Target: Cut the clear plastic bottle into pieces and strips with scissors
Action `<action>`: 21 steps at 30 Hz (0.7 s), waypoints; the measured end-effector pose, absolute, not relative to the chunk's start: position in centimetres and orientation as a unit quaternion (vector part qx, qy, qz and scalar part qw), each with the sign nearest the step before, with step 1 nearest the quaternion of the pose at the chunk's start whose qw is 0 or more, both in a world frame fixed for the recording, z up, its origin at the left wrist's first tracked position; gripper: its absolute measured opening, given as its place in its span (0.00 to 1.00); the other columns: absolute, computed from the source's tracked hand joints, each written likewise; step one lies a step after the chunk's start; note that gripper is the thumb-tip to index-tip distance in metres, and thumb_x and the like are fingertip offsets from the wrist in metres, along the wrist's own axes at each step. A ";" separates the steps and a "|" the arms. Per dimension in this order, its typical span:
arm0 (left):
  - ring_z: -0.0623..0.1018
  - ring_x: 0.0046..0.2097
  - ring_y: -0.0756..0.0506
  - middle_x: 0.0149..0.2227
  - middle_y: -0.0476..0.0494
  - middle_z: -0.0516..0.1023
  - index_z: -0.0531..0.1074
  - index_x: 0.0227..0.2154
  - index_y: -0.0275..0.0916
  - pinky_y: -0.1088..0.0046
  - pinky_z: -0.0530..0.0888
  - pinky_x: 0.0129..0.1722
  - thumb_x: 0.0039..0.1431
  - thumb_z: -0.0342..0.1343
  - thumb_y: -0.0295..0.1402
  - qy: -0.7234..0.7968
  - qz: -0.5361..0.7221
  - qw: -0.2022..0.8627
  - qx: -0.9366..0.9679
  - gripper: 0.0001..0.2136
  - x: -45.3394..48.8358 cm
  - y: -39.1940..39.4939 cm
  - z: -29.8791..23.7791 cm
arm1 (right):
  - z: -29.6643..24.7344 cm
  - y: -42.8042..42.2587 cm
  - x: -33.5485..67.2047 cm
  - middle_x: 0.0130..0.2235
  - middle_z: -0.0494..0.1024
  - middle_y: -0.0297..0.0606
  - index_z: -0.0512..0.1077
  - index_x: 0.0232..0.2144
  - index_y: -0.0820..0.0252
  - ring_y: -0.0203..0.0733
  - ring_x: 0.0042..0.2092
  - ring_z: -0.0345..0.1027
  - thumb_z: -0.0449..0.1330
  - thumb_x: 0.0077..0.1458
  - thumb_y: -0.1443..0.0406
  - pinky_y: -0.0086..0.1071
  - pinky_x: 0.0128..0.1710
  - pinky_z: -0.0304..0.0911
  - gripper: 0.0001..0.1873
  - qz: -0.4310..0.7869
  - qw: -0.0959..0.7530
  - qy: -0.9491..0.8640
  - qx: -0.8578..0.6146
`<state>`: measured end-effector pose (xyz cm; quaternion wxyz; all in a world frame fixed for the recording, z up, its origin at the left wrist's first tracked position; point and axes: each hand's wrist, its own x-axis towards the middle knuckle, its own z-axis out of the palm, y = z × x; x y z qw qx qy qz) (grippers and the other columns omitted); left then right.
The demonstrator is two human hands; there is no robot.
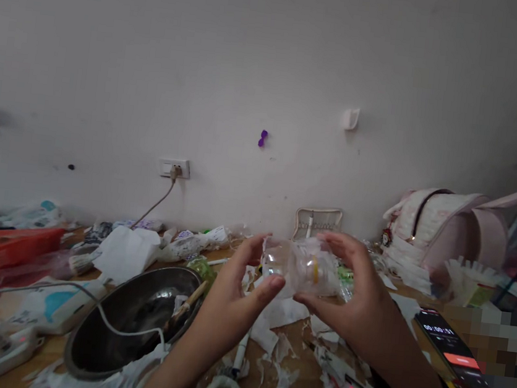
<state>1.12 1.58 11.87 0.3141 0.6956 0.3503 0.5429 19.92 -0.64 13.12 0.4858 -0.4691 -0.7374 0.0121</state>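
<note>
Both my hands are raised above a cluttered wooden table (297, 342). Between them I hold a small clear plastic wrapper (308, 268) with something pale and a yellow band inside. My left hand (238, 291) pinches its left end with thumb and fingers. My right hand (358, 299) grips its right side, fingers curled over the top and thumb beneath. A black sleeve covers my right wrist.
A metal bowl (132, 323) with a wooden-handled tool sits left of my hands, a white cable crossing it. Torn paper scraps, a white pen (240, 351) and wrappers litter the table. A phone (450, 350) showing a timer lies right; a pink bag (440, 236) stands by the wall.
</note>
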 end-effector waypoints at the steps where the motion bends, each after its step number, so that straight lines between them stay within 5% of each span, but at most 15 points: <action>1: 0.72 0.50 0.38 0.51 0.38 0.73 0.65 0.51 0.41 0.58 0.67 0.50 0.54 0.53 0.52 0.344 0.533 0.331 0.699 0.26 1.2 1.7 11.9 | 13.2 -0.6 20.1 0.52 0.68 0.36 0.56 0.52 0.47 0.44 0.53 0.64 0.67 0.44 0.57 0.41 0.51 0.63 0.35 0.033 0.496 -0.724 -0.478; 7: 0.74 0.48 0.42 0.49 0.41 0.75 0.70 0.46 0.40 0.61 0.68 0.50 0.64 0.33 0.49 0.400 0.475 0.309 0.721 0.26 1.0 2.6 12.0 | 14.0 -1.3 22.3 0.53 0.70 0.35 0.63 0.32 0.53 0.46 0.54 0.62 0.63 0.47 0.56 0.41 0.54 0.57 0.15 0.069 0.440 -0.734 -0.513; 9: 0.75 0.48 0.41 0.48 0.40 0.76 0.70 0.45 0.40 0.60 0.69 0.49 0.63 0.36 0.48 0.460 0.445 0.252 0.726 0.23 0.7 3.0 12.1 | 13.9 -1.3 23.4 0.50 0.72 0.35 0.65 0.29 0.54 0.48 0.52 0.64 0.64 0.45 0.60 0.41 0.50 0.59 0.11 0.096 0.342 -0.753 -0.554; 13: 0.77 0.44 0.38 0.43 0.36 0.79 0.71 0.42 0.37 0.59 0.71 0.44 0.61 0.44 0.43 0.568 0.345 0.115 0.739 0.17 -0.1 4.2 12.1 | 11.7 1.2 24.7 0.30 0.76 0.35 0.71 0.26 0.55 0.50 0.34 0.70 0.69 0.33 0.62 0.38 0.31 0.63 0.14 0.171 0.140 -0.762 -0.608; 15: 0.78 0.43 0.36 0.41 0.34 0.79 0.71 0.41 0.35 0.58 0.71 0.42 0.62 0.44 0.41 0.605 0.300 0.058 0.735 0.17 -0.4 4.8 12.0 | 10.0 3.9 24.6 0.28 0.76 0.38 0.72 0.25 0.57 0.51 0.32 0.71 0.67 0.35 0.59 0.40 0.32 0.64 0.12 0.147 0.261 -0.739 -0.603; 18: 0.79 0.42 0.34 0.41 0.32 0.80 0.72 0.41 0.34 0.57 0.71 0.42 0.62 0.43 0.40 0.645 0.248 0.003 0.722 0.17 -0.7 5.6 11.6 | 8.7 7.3 23.9 0.55 0.66 0.54 0.67 0.48 0.65 0.57 0.58 0.57 0.55 0.49 0.53 0.49 0.55 0.53 0.27 0.078 0.388 -0.695 -0.600; 21: 0.78 0.43 0.35 0.42 0.31 0.79 0.71 0.42 0.34 0.58 0.71 0.42 0.62 0.43 0.38 0.664 0.223 -0.018 0.713 0.16 -1.0 6.4 11.2 | 9.5 6.7 23.0 0.53 0.68 0.53 0.65 0.50 0.66 0.53 0.55 0.61 0.52 0.52 0.51 0.49 0.55 0.55 0.29 0.071 0.455 -0.673 -0.580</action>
